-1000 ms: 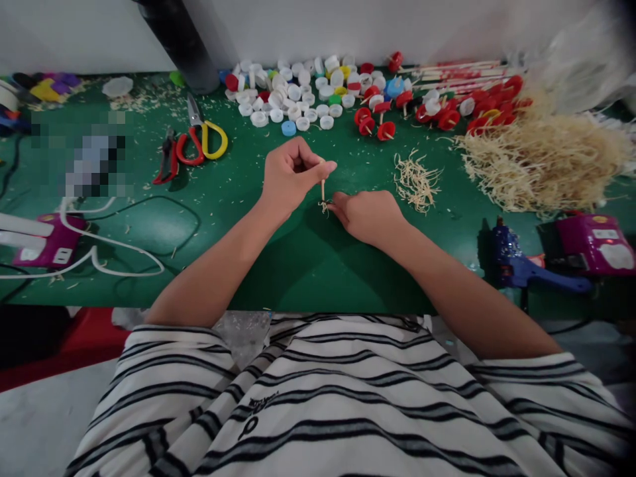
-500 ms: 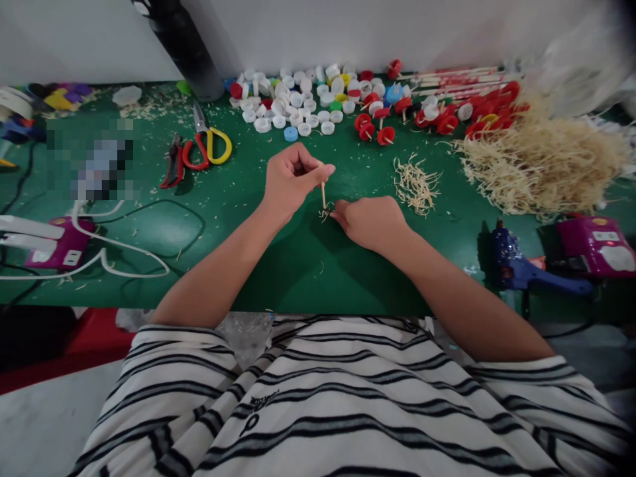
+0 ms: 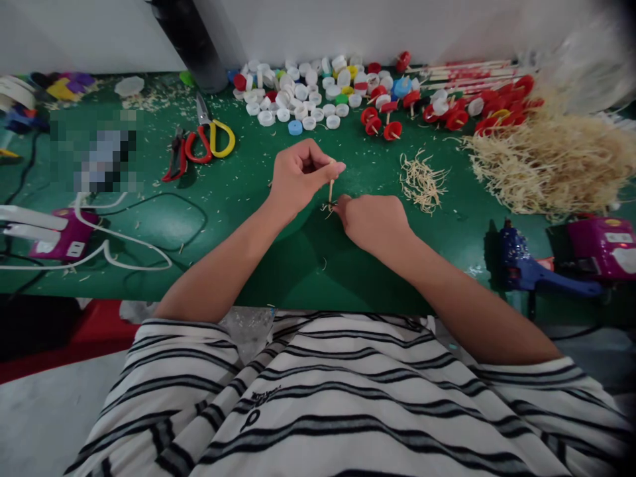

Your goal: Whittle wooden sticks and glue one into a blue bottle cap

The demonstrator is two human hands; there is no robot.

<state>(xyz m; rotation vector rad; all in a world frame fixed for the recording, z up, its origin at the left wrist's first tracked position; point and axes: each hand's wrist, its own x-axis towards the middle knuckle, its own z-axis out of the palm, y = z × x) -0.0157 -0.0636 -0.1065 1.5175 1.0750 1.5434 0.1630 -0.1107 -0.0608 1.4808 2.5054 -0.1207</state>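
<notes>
My left hand pinches the upper end of a thin wooden stick, which stands nearly upright over the green table. Pale curled fibres lie around the stick's lower end. Beside that end, my right hand is closed, thumb and fingertips pressed together; what they grip is hidden. A small bunch of loose pale fibres lies on the table to the right of both hands.
Bottle caps and red caps on sticks lie along the back. A large fibre heap and blue glue gun are at right. Scissors, red-handled cutters and a purple power block are at left.
The view has shifted slightly, so the table's things appear a little further right. Both hands keep nearly the same pose at the stick.
</notes>
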